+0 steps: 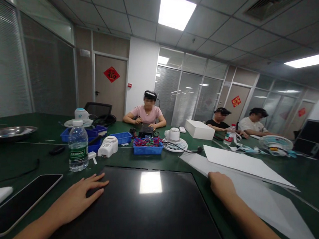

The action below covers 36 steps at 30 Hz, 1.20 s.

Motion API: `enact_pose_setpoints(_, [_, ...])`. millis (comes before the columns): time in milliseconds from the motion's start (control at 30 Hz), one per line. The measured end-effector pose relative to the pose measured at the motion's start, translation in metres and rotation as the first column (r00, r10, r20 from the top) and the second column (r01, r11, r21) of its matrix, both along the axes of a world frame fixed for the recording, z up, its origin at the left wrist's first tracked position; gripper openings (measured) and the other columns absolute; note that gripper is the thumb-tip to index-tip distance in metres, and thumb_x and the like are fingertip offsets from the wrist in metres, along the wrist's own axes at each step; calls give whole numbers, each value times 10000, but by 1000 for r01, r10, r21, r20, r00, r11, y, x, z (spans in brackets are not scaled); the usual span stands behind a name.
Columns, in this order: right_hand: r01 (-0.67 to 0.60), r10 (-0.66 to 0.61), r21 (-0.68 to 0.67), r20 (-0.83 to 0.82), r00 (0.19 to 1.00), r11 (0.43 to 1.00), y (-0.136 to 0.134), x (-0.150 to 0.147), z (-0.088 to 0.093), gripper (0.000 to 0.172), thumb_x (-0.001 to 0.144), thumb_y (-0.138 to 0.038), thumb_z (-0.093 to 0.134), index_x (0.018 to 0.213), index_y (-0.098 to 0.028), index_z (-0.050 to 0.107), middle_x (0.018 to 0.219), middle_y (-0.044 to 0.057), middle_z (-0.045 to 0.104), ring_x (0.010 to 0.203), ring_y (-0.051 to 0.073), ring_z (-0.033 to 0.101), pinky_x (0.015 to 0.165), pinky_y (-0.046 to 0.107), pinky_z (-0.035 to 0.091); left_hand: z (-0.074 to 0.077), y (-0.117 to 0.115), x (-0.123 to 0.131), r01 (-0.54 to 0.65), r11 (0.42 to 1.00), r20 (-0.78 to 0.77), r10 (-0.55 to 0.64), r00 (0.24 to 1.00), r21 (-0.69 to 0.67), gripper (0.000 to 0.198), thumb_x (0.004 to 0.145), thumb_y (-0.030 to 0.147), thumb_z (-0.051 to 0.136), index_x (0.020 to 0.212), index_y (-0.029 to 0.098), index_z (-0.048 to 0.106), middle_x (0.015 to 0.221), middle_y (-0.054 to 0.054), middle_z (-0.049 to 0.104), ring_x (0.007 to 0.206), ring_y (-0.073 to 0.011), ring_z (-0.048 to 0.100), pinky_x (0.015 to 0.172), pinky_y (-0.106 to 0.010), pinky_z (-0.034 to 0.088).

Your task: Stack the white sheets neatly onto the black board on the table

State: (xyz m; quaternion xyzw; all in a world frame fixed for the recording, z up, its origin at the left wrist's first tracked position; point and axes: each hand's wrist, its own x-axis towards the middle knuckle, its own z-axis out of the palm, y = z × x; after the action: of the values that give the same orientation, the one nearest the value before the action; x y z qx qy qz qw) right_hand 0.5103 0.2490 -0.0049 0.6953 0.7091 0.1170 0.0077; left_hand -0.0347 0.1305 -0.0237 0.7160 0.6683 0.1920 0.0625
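Note:
A flat black screen panel (152, 214) lies in front of me, with a ceiling light mirrored in its surface. My left hand (83, 192) rests at its left edge, fingers spread over the border and nothing held. To the right of the panel, my right hand (222, 186) is closed, with its fingers curled under and mostly out of sight. It lies against the left edge of a thin pale sheet (268, 205); whether anything is inside the fingers cannot be seen. A second white board (244, 165) overlaps this sheet farther back.
A water bottle (78, 146) stands beyond my left hand, and a large phone (17, 204) lies to its left. Past the panel are a blue tray of wires (147, 150), white fan parts (175, 144) and a white box (200, 130). Several people sit across the table (51, 162).

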Motion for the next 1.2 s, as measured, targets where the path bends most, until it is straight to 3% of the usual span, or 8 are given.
enact_pose_setpoints(367, [133,-130,73,-39,991,988,-22,9,30,332,950,-404,524,986,-129,704,1002,195,696,945,312,686,773,379,481,-10,-2,-4,-67,998,-31,68,997,13,488,915,593,413,1281,372,649,1525,-13,477,1429,-296,389,1191,-586,227])
enact_pose_setpoints(633, [-201,207,91,-65,976,975,-69,-75,41,519,1041,-422,253,977,-188,712,977,131,711,868,225,690,793,323,470,-11,3,0,-56,995,12,55,998,77,468,868,586,512,1168,306,737,1437,-57,586,1372,-337,471,1165,-552,322])
enact_pose_setpoints(733, [-464,465,25,-60,883,885,-100,-116,30,455,1015,-457,338,900,-216,707,901,79,712,851,210,680,780,300,477,-8,0,5,-41,997,38,39,999,66,484,886,588,484,1182,293,729,1475,-50,547,1390,-335,447,1159,-546,332])
enact_pose_setpoints(867, [-809,809,66,-121,575,584,-121,-152,-8,447,926,-595,500,1053,-207,682,981,80,730,926,248,680,804,319,523,-10,-5,6,-29,998,56,25,998,62,527,908,606,445,1290,311,656,1541,-37,463,1427,-332,382,1167,-551,298])
enact_pose_setpoints(967, [-915,924,161,-170,343,370,-122,-161,-27,422,1021,-444,407,1338,-209,554,1279,101,652,1122,230,646,926,302,517,-14,-5,3,-11,998,49,8,999,55,595,892,627,472,1414,346,529,1595,-20,359,1463,-342,288,1164,-563,284])
enact_pose_setpoints(1067, [-968,922,109,-344,177,227,-123,-158,-16,459,1053,-384,343,1465,-201,430,1533,138,384,1288,178,536,1011,226,462,-16,-3,-1,29,999,7,-29,1000,28,685,830,666,550,1444,374,476,1609,-19,314,1471,-363,245,1164,-577,268])
enact_pose_setpoints(1133, [-972,872,77,-462,163,223,-124,-150,1,495,1034,-424,397,1481,-212,415,1588,127,274,1374,175,438,1072,228,410,-16,0,-2,34,999,5,-34,999,23,697,796,667,594,1421,372,510,1600,-27,333,1462,-376,267,1156,-577,283])
enact_pose_setpoints(1200, [-929,830,68,-477,290,364,-122,-140,16,567,997,-479,458,1494,-212,402,1594,130,263,1429,223,352,1139,333,357,-15,2,-3,18,999,36,-19,999,35,656,805,633,598,1396,350,548,1582,-35,373,1446,-363,322,1151,-549,314])
